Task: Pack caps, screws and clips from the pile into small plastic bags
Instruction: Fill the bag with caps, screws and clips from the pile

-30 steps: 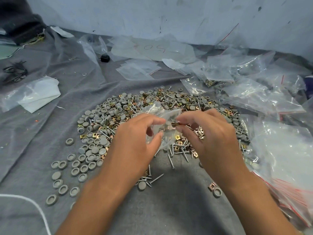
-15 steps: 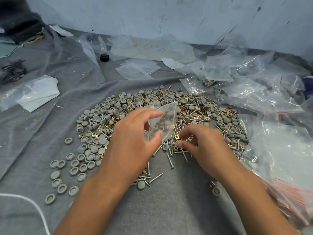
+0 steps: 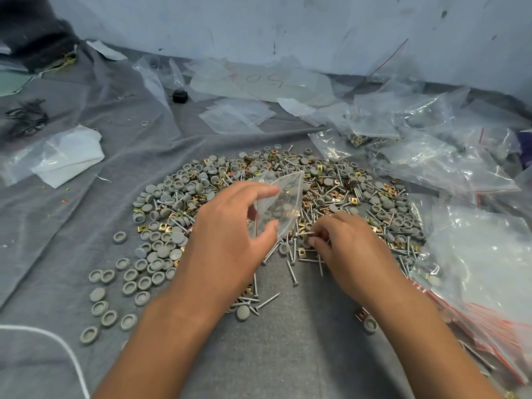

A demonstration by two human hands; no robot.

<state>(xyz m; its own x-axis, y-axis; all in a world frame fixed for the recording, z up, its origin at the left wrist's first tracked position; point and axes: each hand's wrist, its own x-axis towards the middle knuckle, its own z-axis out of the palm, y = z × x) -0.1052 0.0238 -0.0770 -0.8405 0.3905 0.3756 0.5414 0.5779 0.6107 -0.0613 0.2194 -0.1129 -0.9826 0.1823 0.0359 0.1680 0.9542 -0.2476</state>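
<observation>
The small plastic bag [image 3: 283,205] is held upright over the near side of the pile [image 3: 276,197] of grey caps, screws and brass clips, which lies on a grey cloth [image 3: 288,355]. The left hand [image 3: 227,240] pinches the bag between thumb and curled fingers. Just beside it, the right hand [image 3: 351,249] reaches into the pile and pinches a screw [image 3: 305,233] with its fingertips.

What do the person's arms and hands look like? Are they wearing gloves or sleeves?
No gloves and no sleeves show. Both forearms are bare from the bottom of the picture up to the wrists. The left hand and the right hand are bare too, with short fingernails. I can see no rings, watch or bracelets on either one.
</observation>
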